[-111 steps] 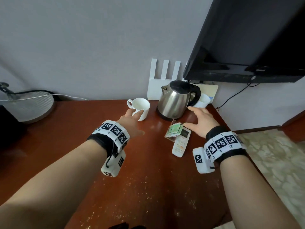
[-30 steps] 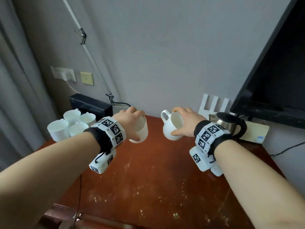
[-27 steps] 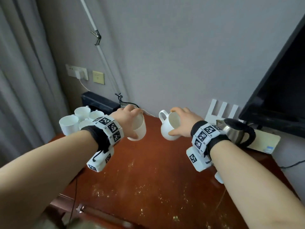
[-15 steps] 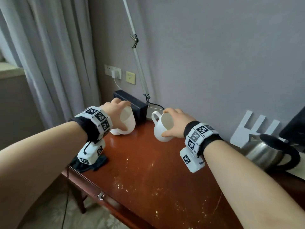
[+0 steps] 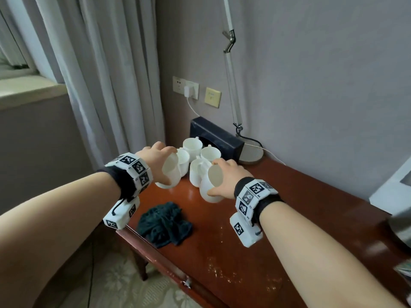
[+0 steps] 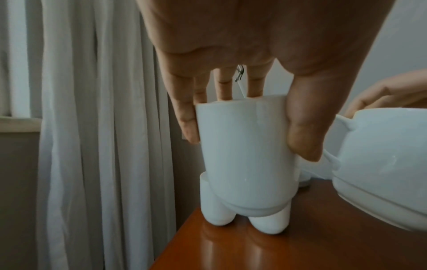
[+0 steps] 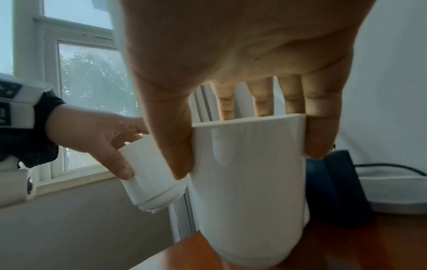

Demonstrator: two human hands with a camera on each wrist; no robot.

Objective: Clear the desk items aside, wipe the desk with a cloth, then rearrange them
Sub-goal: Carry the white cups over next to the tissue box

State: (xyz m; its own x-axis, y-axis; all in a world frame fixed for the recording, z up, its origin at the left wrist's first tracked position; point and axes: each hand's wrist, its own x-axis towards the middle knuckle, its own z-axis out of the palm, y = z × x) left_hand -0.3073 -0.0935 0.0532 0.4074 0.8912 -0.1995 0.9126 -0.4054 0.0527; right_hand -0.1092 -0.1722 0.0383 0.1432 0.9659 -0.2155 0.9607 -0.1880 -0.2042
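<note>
Your left hand (image 5: 159, 162) grips a white cup (image 5: 170, 172) by its rim from above, fingers outside the far wall and thumb on the near wall, and holds it tilted in the air over the table's left rear corner. Your right hand (image 5: 226, 177) grips a second cup (image 5: 211, 185) the same way, thumb on one side and fingers on the other; its handle points away from you, toward the cups on the table. The two held cups are near each other but apart. Both are smooth, glossy white ceramic, cylindrical with a small stepped foot.

Just beyond your hands, four more cups (image 5: 201, 156) of the same kind stand bunched together on the table (image 5: 244, 252), so six cups show in all. The table is polished reddish-brown wood, glossy, with pale speckles on the near part and a drawer pull on its front edge.

Nearer you, by the left edge, one crumpled dark cloth (image 5: 164, 224) lies in a soft, loose heap, well apart from both hands.

Behind the cups stands a dark rectangular box (image 5: 216, 135), and beside it the round flat base of a lamp (image 5: 252, 155) with a thin white jointed arm rising up the wall. Pleated pale curtains (image 5: 100, 74) hang to the left.
</note>
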